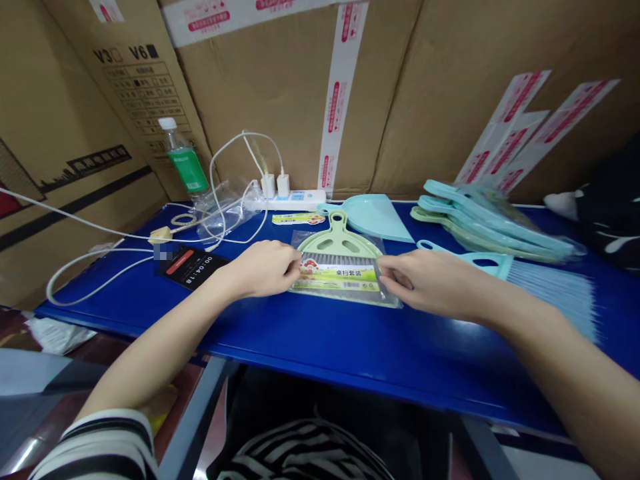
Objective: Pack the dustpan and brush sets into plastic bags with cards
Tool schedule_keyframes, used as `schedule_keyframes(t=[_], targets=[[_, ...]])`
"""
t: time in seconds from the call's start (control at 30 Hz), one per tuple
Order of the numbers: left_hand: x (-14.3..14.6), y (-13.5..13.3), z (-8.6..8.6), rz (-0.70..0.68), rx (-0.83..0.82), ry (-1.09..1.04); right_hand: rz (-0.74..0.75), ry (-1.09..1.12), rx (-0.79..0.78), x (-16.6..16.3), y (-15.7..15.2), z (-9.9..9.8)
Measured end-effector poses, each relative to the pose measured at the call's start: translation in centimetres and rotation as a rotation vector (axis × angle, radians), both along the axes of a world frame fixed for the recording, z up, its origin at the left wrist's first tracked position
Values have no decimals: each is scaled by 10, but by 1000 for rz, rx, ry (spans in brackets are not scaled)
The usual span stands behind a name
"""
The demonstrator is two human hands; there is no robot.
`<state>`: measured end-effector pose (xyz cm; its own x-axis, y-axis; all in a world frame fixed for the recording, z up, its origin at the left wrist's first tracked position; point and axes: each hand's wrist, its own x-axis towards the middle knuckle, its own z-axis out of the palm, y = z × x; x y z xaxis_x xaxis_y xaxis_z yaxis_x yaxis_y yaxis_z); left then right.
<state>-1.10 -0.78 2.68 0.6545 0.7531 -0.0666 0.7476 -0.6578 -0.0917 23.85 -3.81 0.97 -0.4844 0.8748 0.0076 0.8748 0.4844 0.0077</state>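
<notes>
Left hand (265, 268) and right hand (425, 283) pinch opposite edges of a clear plastic bag (350, 295) holding a pale-green dustpan (339, 243) between them; the slick film could slip free.

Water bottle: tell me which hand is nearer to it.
Left. The left hand grips the left edge of the dustpan package, down and right of the water bottle; the right hand holds its other edge, farther right.

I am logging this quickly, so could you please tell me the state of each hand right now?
Left hand: closed, pinching the left edge of the bagged green dustpan.
Right hand: closed, pinching its right edge.
</notes>
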Motion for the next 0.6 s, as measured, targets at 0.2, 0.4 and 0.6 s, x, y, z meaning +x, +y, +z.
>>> schedule_keyframes(t=[0.2, 0.4, 0.6], targets=[[3, 5, -9, 34, -15, -29, -161, -44, -72, -9, 0, 0], [6, 4, -10, 144, -29, -31, -237, 65, -46, -9, 1, -6], [7, 4, -8, 180, -98, -76, -209, 171, -51, -2, 5, -15]])
